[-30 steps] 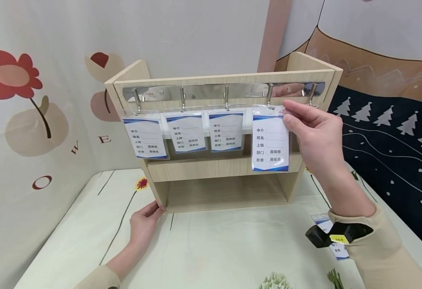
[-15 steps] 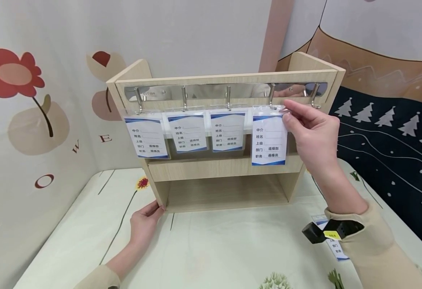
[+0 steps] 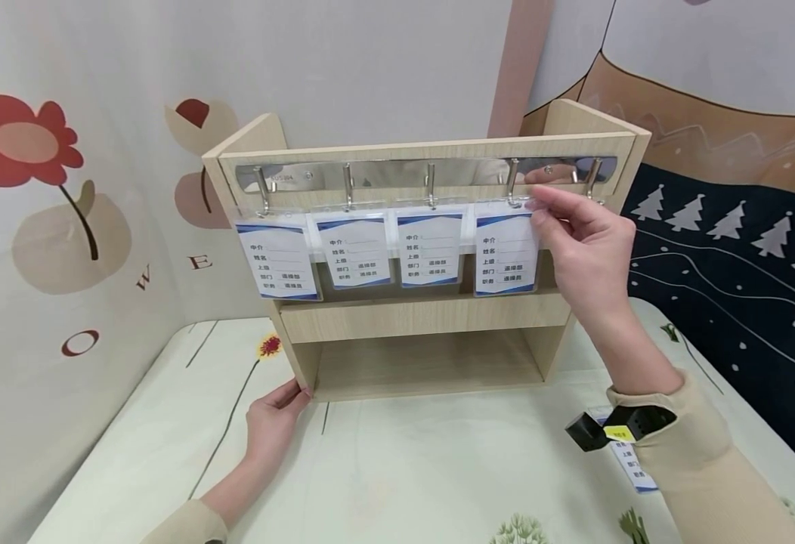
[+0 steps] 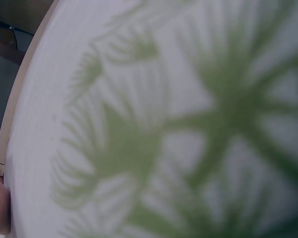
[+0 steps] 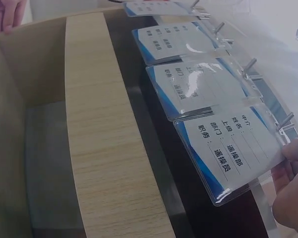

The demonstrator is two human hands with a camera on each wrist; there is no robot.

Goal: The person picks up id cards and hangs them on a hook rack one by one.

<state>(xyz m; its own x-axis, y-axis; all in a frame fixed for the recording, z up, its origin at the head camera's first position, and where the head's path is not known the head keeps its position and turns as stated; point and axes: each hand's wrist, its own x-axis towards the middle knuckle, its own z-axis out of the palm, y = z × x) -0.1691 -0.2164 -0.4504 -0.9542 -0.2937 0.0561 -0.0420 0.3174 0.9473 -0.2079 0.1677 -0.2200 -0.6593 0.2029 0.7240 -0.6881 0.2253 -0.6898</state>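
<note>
Head view: four badge holders hang from the wooden rack's (image 3: 425, 310) hooks; the right hand (image 3: 591, 257) pinches the fourth badge holder (image 3: 506, 253) at its top right corner, on its hook. The fifth hook (image 3: 591, 181) is bare, and another badge (image 3: 629, 465) lies on the table near its right edge. The left hand (image 3: 271, 419), fingers relaxed, rests against the rack's bottom left corner.

Left wrist view: only blurred tablecloth print.

Right wrist view: fingertips (image 5: 295, 153) pinch the nearest holder's top edge.

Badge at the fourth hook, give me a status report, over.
Right hand pinches fourth badge at its top corner, at the fourth hook. Left hand rests against the wooden rack base. Fifth hook bare.
</note>
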